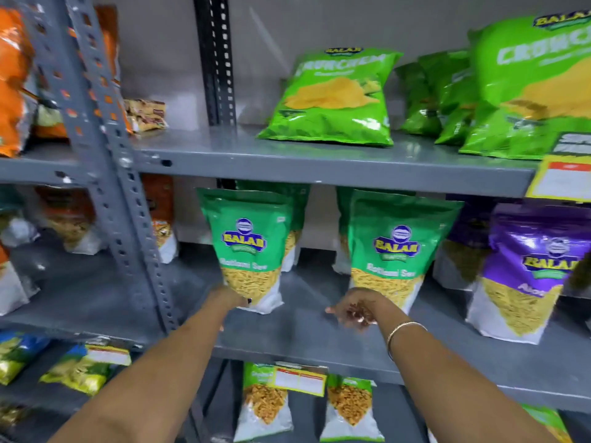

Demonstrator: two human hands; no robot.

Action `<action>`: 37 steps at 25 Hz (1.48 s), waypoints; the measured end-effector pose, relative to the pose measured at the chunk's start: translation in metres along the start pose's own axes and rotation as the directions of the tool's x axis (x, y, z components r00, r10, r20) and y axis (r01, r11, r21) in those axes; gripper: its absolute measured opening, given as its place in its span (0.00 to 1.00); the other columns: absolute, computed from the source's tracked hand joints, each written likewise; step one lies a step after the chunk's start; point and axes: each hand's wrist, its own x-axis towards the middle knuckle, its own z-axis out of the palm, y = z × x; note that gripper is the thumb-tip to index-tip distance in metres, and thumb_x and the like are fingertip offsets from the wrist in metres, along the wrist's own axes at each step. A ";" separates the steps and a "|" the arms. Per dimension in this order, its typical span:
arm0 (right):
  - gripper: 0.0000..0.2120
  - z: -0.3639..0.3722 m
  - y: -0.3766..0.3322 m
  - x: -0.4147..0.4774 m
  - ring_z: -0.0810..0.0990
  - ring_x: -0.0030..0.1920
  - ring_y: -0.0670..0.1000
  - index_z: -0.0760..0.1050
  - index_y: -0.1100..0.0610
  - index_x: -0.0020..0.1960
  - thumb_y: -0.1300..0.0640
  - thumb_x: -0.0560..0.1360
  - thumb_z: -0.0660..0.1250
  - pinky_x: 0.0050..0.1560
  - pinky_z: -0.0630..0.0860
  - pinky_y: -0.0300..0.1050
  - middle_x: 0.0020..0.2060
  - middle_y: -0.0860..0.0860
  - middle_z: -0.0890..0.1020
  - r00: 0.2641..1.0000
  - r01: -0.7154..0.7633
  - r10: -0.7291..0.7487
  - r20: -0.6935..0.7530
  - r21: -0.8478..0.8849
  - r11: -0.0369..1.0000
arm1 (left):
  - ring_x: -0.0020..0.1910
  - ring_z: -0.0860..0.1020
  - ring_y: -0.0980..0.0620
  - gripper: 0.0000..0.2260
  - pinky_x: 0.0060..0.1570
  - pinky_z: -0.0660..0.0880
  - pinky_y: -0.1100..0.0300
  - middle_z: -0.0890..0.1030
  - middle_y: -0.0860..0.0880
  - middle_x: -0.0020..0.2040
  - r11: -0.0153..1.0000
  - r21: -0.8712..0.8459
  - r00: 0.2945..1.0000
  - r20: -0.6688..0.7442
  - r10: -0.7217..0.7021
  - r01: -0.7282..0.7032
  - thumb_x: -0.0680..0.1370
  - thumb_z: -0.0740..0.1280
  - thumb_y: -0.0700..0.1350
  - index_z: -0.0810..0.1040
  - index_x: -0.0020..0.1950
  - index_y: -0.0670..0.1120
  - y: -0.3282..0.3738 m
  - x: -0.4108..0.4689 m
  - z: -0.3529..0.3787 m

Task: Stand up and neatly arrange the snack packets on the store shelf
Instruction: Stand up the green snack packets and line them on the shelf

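Two green Balaji sev packets stand upright on the middle grey shelf [303, 327]. My left hand [228, 298] grips the lower left corner of the left green packet [248, 247]. In front of the right green packet [393, 247], my right hand [355, 310] hovers at its base with loosely curled fingers and holds nothing. More green packets stand behind these two. To the right, a purple Balaji packet [527, 270] stands upright.
On the upper shelf [224, 151], green Crunchem chip bags [335, 97] lean back, with more at the right [524, 84]. A perforated grey upright [105, 148] divides the shelves. Orange packets fill the left bay. A yellow price tag [300, 380] hangs below.
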 end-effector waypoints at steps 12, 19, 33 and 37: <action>0.27 0.133 -0.082 0.024 0.76 0.60 0.55 0.66 0.66 0.67 0.70 0.69 0.70 0.54 0.74 0.44 0.64 0.61 0.75 0.881 0.427 -0.288 -0.376 0.366 0.827 | 0.55 0.79 0.43 0.23 0.53 0.75 0.53 0.80 0.37 0.59 0.852 -0.309 0.900 -0.032 0.435 -0.422 0.65 0.76 0.34 0.73 0.57 0.38 -0.028 0.059 -0.024; 0.26 0.146 -0.057 -0.020 0.77 0.42 0.48 0.65 0.66 0.68 0.67 0.72 0.68 0.37 0.76 0.32 0.56 0.57 0.75 0.890 0.402 -0.292 -0.351 0.298 0.866 | 0.57 0.79 0.42 0.28 0.55 0.75 0.54 0.80 0.39 0.59 0.888 -0.113 0.894 -0.005 0.449 -0.446 0.65 0.77 0.42 0.72 0.60 0.36 -0.051 0.013 -0.029; 0.27 0.158 -0.043 -0.047 0.72 0.63 0.58 0.61 0.63 0.71 0.65 0.74 0.66 0.35 0.67 0.32 0.69 0.60 0.70 0.896 0.407 -0.311 -0.319 0.302 0.862 | 0.65 0.74 0.43 0.34 0.63 0.71 0.51 0.76 0.42 0.66 0.908 -0.064 0.906 0.067 0.417 -0.413 0.64 0.78 0.45 0.69 0.66 0.40 -0.065 -0.014 -0.033; 0.37 0.147 -0.034 -0.036 0.62 0.74 0.58 0.51 0.63 0.75 0.57 0.73 0.68 0.60 0.73 0.50 0.75 0.58 0.61 0.914 0.348 -0.266 -0.306 0.252 0.903 | 0.67 0.71 0.45 0.36 0.64 0.71 0.55 0.74 0.42 0.63 0.941 0.271 0.914 0.397 0.085 -0.205 0.68 0.74 0.49 0.64 0.71 0.40 -0.056 -0.016 -0.046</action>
